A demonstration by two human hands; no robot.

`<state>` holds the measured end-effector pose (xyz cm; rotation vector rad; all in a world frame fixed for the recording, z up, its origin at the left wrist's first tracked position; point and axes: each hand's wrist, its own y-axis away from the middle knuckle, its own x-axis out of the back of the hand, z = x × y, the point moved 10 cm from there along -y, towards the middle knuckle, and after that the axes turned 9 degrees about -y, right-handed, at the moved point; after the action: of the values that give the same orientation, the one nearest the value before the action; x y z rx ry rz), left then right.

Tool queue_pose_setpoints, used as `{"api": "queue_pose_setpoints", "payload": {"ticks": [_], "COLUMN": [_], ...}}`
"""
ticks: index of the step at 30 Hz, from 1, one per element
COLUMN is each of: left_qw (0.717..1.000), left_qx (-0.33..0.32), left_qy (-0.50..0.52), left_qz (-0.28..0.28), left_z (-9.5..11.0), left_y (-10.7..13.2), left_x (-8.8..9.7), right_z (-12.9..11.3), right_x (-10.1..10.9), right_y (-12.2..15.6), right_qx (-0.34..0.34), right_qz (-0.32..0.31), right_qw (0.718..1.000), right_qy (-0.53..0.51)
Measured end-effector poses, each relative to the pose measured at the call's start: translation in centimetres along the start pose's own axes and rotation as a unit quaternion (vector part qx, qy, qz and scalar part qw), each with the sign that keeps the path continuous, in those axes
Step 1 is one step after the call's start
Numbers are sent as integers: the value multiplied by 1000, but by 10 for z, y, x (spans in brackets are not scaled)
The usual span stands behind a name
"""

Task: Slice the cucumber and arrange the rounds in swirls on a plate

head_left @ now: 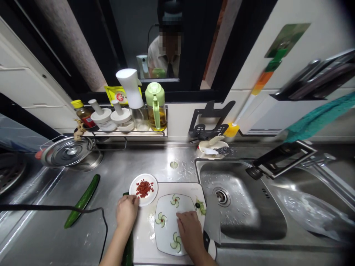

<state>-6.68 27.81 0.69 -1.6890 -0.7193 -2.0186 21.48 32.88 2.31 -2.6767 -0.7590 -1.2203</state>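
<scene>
My left hand (127,211) is at the near left rim of a small round white plate (133,183), which bears a heap of dried red goji berries (144,188). Its fingers are closed in a pinch, with a red berry showing at the tips. Over the right side of a squarish white plate (169,231) lies my right hand (191,229), fingers stretched out, covering part of it. Pinwheels of cucumber slices (175,242) sit on this plate; the upper and left ones have red centres. Both plates rest on a white cutting board (142,236), the round one partly.
A cleaver (213,218) lies by the board's right edge, beside the sink (244,207). Cucumber scraps (201,207) are at the board's edge. A whole cucumber (83,201) and a black cable (104,218) lie left. Behind stands a condiment rack (133,132).
</scene>
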Motion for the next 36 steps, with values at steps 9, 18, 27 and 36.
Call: {"api": "queue_pose_setpoints", "payload": {"ticks": [9,18,27,36], "left_qw": [1000,989,936,940], "left_qx": [-6,-23,-210,-214], "left_qy": [-26,134,281,258], "left_qz": [12,63,-18,-56], "left_z": [9,14,157,205], "left_y": [2,20,92,109], "left_x": [-2,14,-4,-20], "right_z": [-7,32,69,51], "right_x": [4,52,66,52], "right_y": [6,21,47,45], "right_qx": [29,-7,-42,-47], "right_qz": [24,95,120,98], "right_qw": [999,995,992,994], "right_qy": [6,-21,-17,-24]}}
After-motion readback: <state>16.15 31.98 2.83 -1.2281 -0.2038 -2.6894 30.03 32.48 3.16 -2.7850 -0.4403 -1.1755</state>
